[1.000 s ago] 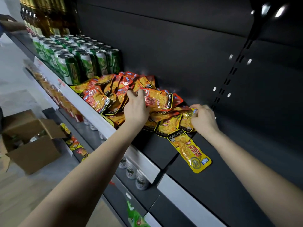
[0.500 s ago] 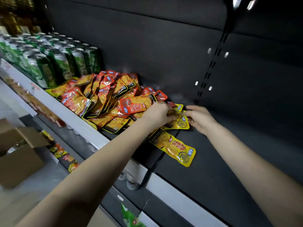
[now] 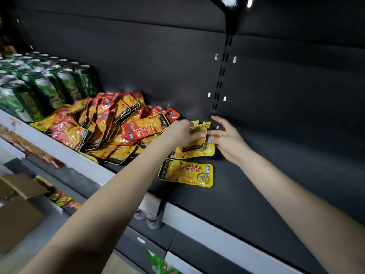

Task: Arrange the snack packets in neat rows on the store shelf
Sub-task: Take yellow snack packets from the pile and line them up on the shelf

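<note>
The fingers (image 3: 198,134) of the left hand (image 3: 181,131) curl over the top of a small stack of yellow packets (image 3: 199,152) and grip it. The stack lies flat on the dark shelf (image 3: 276,175), toward the back wall. The right hand (image 3: 229,141) is just to the right, its fingers (image 3: 214,133) straight and loosely spread. Its fingertips touch the right edge of the same stack, and one finger points up toward the slotted post (image 3: 219,86) on the back wall.

Just in front of the stack, one more yellow packet (image 3: 185,173) lies flat by itself with its long side across the shelf, apart from both hands. To the left of the left hand is a loose, overlapping pile of orange packets (image 3: 102,127) that reaches the white front edge (image 3: 197,220) of the shelf. Farther left, green cans (image 3: 39,86) stand upright in rows. A cardboard box (image 3: 17,214) sits on the floor at the lower left.
</note>
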